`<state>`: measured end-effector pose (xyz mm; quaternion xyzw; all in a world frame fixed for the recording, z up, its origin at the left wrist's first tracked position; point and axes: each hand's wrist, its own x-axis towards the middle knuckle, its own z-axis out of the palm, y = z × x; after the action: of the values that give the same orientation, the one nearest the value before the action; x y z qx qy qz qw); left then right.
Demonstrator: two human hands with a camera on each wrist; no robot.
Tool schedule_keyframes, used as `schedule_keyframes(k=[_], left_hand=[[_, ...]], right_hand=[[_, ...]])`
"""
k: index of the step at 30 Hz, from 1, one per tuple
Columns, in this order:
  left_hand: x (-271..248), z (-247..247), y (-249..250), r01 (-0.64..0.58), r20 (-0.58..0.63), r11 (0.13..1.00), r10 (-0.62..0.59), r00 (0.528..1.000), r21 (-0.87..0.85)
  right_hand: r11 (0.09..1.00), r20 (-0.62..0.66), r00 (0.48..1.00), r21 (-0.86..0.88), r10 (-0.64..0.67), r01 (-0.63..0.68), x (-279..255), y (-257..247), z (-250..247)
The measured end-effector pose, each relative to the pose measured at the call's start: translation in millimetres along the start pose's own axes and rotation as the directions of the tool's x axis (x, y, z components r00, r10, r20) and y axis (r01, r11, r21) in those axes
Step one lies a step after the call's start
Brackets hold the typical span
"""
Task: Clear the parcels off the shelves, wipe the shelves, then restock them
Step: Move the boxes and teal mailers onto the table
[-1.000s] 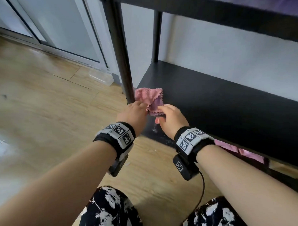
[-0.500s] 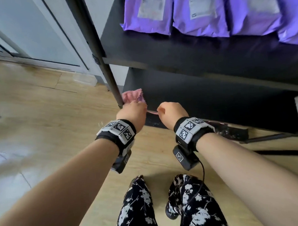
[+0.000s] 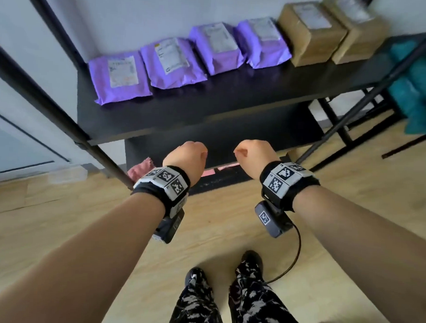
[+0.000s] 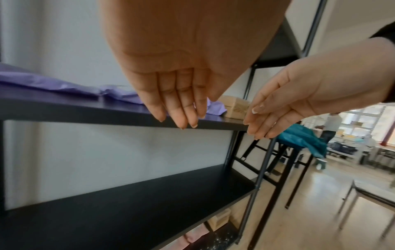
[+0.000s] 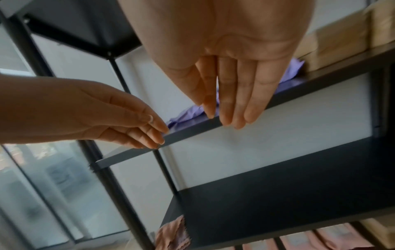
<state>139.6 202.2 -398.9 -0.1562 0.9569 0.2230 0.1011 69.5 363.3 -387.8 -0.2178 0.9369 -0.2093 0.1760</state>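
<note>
Hanging empty before the shelf (image 3: 208, 117), both hands' fingers (image 4: 179, 108) (image 5: 230, 101) stretch straight, touching nothing.

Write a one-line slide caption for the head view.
Both empty hands, left and right, hover before a black shelf holding four purple mailer bags and two brown cardboard boxes.

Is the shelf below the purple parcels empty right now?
Nearly: the lower shelf holds no parcels, only the pink cloth at its left front corner.

— What sits on the upper shelf (image 3: 209, 108)?
— Four purple parcels (image 3: 172, 63) from nine o'clock, two brown boxes (image 3: 308, 31) toward two.
— The lower shelf (image 5: 288, 194)?
— A pink cloth (image 5: 173, 235) at its seven o'clock corner.
</note>
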Motion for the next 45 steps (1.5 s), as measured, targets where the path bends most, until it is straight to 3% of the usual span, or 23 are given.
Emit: schedule_keyframes(k=[9, 16, 24, 31, 40, 45], left_hand=[[26.6, 9.4, 135.2, -0.273, -0.022, 0.961, 0.275, 0.961, 0.051], [68.3, 31.2, 284.6, -0.393, -0.05, 0.918, 0.395, 0.917, 0.053], [112.8, 79.0, 445.7, -0.447, -0.033, 0.893, 0.449, 0.893, 0.049], [165.5, 107.7, 547.8, -0.504, 0.002, 0.862, 0.504, 0.863, 0.048], [291.5, 142.3, 676.7, -0.536, -0.005, 0.844, 0.536, 0.844, -0.02], [344.2, 167.2, 756.4, -0.523, 0.062, 0.852, 0.524, 0.85, -0.026]], right_hand=[[0.986, -0.228, 0.961, 0.086, 0.159, -0.143, -40.7, 105.7, -83.9], [0.981, -0.352, 0.916, 0.087, 0.194, -0.174, -48.4, 224.2, -177.1], [0.977, -0.365, 0.906, 0.062, 0.214, -0.206, -49.9, 369.3, -269.5], [0.94, -0.368, 0.865, 0.151, 0.341, -0.307, -38.4, 461.5, -321.1], [0.921, -0.401, 0.831, 0.114, 0.385, -0.372, 38.0, 582.6, -409.8], [0.908, -0.404, 0.821, 0.063, 0.403, -0.415, 69.4, 657.4, -457.5]])
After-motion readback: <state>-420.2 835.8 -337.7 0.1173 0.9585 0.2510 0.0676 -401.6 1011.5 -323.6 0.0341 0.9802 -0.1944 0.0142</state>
